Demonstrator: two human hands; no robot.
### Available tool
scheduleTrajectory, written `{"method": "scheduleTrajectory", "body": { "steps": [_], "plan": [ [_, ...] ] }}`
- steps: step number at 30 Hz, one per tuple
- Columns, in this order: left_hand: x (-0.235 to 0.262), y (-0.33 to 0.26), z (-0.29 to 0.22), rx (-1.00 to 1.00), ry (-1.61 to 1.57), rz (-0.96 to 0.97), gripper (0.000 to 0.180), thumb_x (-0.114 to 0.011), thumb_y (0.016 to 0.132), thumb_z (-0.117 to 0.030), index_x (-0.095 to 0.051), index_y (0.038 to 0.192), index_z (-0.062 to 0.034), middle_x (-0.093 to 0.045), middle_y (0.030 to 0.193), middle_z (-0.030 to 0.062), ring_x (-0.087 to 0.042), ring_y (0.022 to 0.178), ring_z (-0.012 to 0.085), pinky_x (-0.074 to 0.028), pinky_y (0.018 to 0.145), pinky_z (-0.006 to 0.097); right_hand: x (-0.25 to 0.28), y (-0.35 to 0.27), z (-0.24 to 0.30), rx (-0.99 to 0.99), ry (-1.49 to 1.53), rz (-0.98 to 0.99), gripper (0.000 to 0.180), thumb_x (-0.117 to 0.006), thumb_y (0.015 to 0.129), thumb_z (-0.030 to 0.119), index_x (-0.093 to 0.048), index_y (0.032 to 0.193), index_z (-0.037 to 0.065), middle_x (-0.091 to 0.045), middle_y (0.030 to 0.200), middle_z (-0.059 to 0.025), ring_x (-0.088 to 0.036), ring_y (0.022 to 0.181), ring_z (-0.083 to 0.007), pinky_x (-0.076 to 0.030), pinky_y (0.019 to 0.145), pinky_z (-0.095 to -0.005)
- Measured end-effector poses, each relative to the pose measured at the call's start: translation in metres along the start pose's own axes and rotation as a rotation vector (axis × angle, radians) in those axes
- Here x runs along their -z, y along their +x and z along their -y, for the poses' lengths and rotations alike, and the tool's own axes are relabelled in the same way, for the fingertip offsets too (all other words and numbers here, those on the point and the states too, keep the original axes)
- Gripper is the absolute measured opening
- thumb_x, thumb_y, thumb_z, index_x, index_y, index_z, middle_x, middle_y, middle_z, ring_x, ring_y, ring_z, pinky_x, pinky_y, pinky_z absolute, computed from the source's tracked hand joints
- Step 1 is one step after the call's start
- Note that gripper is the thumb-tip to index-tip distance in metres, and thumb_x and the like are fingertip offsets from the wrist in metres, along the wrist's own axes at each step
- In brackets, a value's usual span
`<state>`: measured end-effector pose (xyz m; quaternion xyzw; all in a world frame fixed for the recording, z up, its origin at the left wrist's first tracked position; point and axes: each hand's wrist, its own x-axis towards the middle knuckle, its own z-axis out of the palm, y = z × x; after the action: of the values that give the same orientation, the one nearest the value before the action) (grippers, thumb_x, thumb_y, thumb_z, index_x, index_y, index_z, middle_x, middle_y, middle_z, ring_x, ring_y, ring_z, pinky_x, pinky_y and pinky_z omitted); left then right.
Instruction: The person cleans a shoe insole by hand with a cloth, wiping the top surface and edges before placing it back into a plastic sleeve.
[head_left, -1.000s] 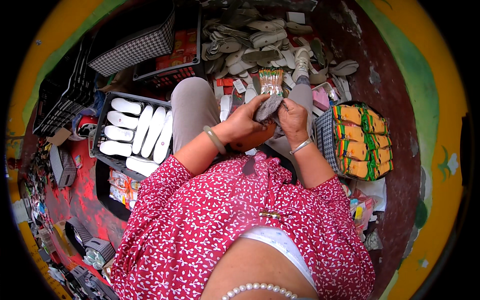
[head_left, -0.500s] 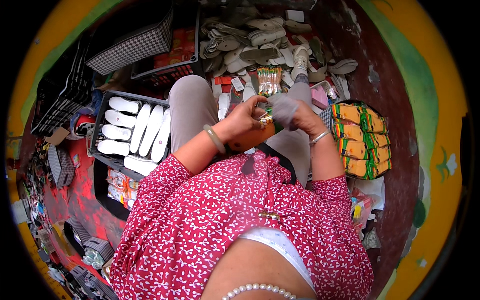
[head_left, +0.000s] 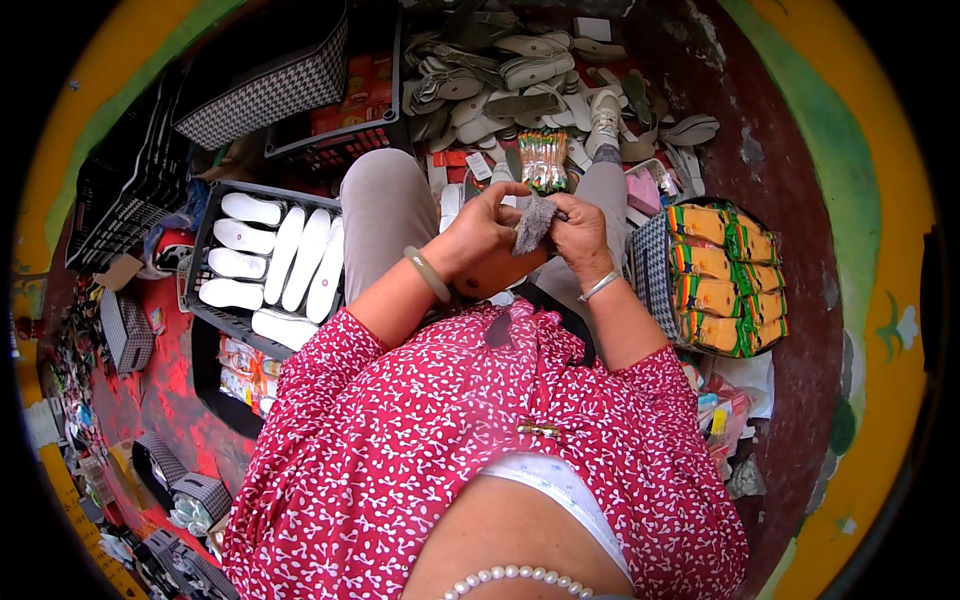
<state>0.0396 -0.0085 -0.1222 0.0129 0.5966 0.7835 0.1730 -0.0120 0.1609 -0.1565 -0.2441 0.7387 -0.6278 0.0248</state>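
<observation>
Red floor (head_left: pixel 180 410), soles (head_left: pixel 536 70) and baskets (head_left: pixel 265 103) ring the hands (head_left: pixel 584 240): right gripping grey cloth (head_left: pixel 534 226), left's hold unclear.

White insoles (head_left: pixel 306 262) lay in dark crate (head_left: pixel 228 324) at left, houndstooth basket (head_left: pixel 270 98) sat upper left, pale soles (head_left: pixel 535 70) heaped up top, pink box (head_left: pixel 642 194) below.

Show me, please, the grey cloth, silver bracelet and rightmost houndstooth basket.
Grey cloth (head_left: pixel 535 226), head view: its middle.
Silver bracelet (head_left: pixel 600 287), head view: its band.
Rightmost houndstooth basket (head_left: pixel 652 275), head view: its left wall.
</observation>
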Motion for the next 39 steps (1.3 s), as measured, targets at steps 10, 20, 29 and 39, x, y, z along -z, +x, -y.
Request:
{"method": "scheduleTrajectory", "body": {
  "steps": [10, 20, 29, 39],
  "plan": [
    [0.006, -0.002, -0.003, 0.014, -0.014, 0.050, 0.058, -0.056, 0.073, 0.014, -0.036, 0.126, -0.0004, -0.061, 0.100, 0.0085, -0.060, 0.091, 0.0125, -0.048, 0.075, 0.021, -0.005, 0.006, -0.001, -0.323, 0.370, -0.136, 0.017, -0.058, 0.087, 0.014, -0.064, 0.086, -0.001, -0.062, 0.075, 0.0020, -0.054, 0.067, -0.0048, -0.047, 0.061, -0.0221],
    [0.018, -0.019, -0.022, -0.027, -0.347, -0.040, 0.056, -0.058, 0.074, 0.013, -0.040, 0.125, -0.0002, -0.060, 0.099, 0.0088, -0.060, 0.090, 0.0155, -0.048, 0.085, 0.026, 0.073, 0.005, -0.020, -0.301, 0.998, -0.078, 0.033, -0.058, 0.087, 0.023, -0.053, 0.113, 0.002, -0.060, 0.103, -0.0046, -0.059, 0.090, -0.0153, -0.048, 0.082, -0.0292],
    [0.012, -0.016, -0.021, -0.057, -0.295, -0.001, 0.039, -0.057, 0.079, 0.006, -0.049, 0.116, 0.0006, -0.059, 0.106, 0.0089, -0.060, 0.094, 0.0165, -0.048, 0.086, 0.029, -0.009, 0.006, 0.032, -0.189, 0.390, 0.117, 0.022, -0.061, 0.081, 0.005, -0.059, 0.102, 0.003, -0.064, 0.088, 0.0006, -0.056, 0.081, -0.0056, -0.046, 0.075, -0.0229],
    [0.016, -0.005, -0.009, -0.030, -0.213, -0.087, 0.034, -0.060, 0.078, 0.004, -0.052, 0.111, 0.0021, -0.060, 0.103, 0.0087, -0.060, 0.093, 0.0159, -0.047, 0.085, 0.028, -0.013, 0.014, 0.026, -0.093, 0.251, -0.165, 0.026, -0.049, 0.091, 0.021, -0.061, 0.093, -0.002, -0.064, 0.083, -0.0060, -0.058, 0.075, -0.0111, -0.047, 0.070, -0.0265]
  ]
}}
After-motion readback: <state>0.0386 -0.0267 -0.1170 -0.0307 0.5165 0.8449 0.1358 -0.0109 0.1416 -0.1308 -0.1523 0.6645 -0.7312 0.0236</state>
